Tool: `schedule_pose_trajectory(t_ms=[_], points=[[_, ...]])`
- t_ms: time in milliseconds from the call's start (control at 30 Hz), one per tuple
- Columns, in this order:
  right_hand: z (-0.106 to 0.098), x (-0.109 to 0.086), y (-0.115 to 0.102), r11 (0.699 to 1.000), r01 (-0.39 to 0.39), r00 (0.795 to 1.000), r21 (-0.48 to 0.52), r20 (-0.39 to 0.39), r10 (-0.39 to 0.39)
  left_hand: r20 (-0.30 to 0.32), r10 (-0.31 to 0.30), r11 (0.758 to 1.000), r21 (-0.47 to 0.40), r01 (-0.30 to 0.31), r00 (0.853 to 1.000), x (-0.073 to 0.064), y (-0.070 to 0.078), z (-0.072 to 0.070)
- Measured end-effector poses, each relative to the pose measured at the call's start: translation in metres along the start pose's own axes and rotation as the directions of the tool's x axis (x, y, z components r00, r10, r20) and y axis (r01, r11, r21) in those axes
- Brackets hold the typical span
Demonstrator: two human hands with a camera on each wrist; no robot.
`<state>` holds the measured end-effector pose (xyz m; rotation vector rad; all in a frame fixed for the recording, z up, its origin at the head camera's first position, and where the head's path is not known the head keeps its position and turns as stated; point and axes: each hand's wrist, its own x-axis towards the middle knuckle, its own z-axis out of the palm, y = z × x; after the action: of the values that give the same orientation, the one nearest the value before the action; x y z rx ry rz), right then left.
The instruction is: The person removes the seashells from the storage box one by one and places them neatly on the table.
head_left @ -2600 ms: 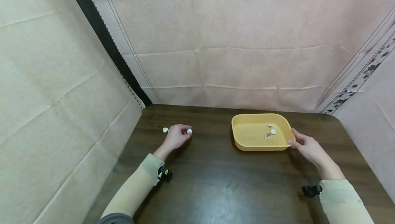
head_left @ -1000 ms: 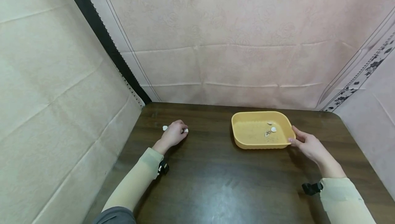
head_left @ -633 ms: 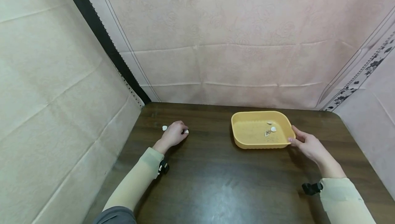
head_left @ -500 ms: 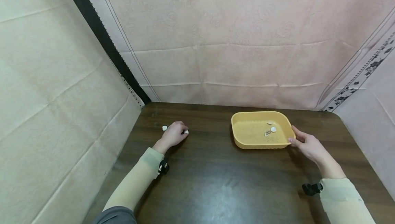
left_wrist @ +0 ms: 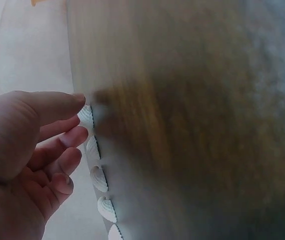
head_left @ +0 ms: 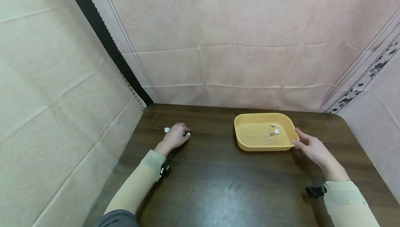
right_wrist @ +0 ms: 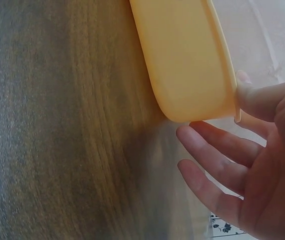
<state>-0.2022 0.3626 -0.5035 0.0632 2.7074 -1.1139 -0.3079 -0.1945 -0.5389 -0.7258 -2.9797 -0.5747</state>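
At the left of the table, my left hand [head_left: 175, 136] pinches a white ribbed seashell [left_wrist: 86, 117] between thumb and index finger, the other fingers loosely curled. This shell stands at the end of a row of several similar shells, such as one lower down [left_wrist: 107, 209] in the left wrist view. From the head view most of the row is hidden behind the hand; a white shell [head_left: 167, 129] shows to its left. My right hand [head_left: 310, 147] grips the right end of a yellow plastic tray [head_left: 251, 135], thumb on the rim and fingers beneath.
Inside the tray lie a white shell [head_left: 276, 131] and a few smaller brownish pieces [head_left: 271, 135] near its right end. The dark wooden table [head_left: 218, 178] ends at a pale cloth wall [head_left: 237, 64] behind, with more cloth [head_left: 78, 133] at the left side.
Since the earliest frame my left hand has shifted slightly left with the shell, bringing it closer to the row. Over the last half second it barely moves. The right hand keeps its grip on the tray.
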Motion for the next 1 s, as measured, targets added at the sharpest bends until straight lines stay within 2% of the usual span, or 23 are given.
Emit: schedule_pose_trajectory(t_ms=[300,400,500,600,767,1000], points=[[0.000,-0.001,-0.001,1.000,-0.012,1.000,-0.001,0.008,0.012,-0.029,0.014,0.999,-0.033,-0.015,0.999,0.000,0.005,-0.002],[-0.001,-0.001,-0.002,1.000,-0.019,1.000,0.000,0.010,0.019,-0.058,0.021,0.996,-0.086,-0.026,0.998,0.001,0.012,-0.003],[-0.001,-0.001,-0.002,0.999,-0.035,0.999,0.002,0.018,0.035,-0.095,0.038,0.984,-0.172,-0.054,0.995,0.005,0.026,-0.003],[-0.005,-0.002,-0.003,0.999,-0.054,0.998,-0.002,0.026,0.054,-0.128,0.060,0.957,-0.275,-0.093,0.990,0.012,0.049,-0.003],[-0.007,-0.002,-0.003,0.997,-0.072,0.997,0.005,0.037,0.071,-0.155,0.076,0.906,-0.402,-0.133,0.985,0.028,0.098,0.002],[-0.002,0.000,-0.005,0.999,-0.044,0.999,0.018,0.018,0.043,-0.144,0.115,0.819,-0.546,-0.176,0.983,0.053,0.171,0.020]])
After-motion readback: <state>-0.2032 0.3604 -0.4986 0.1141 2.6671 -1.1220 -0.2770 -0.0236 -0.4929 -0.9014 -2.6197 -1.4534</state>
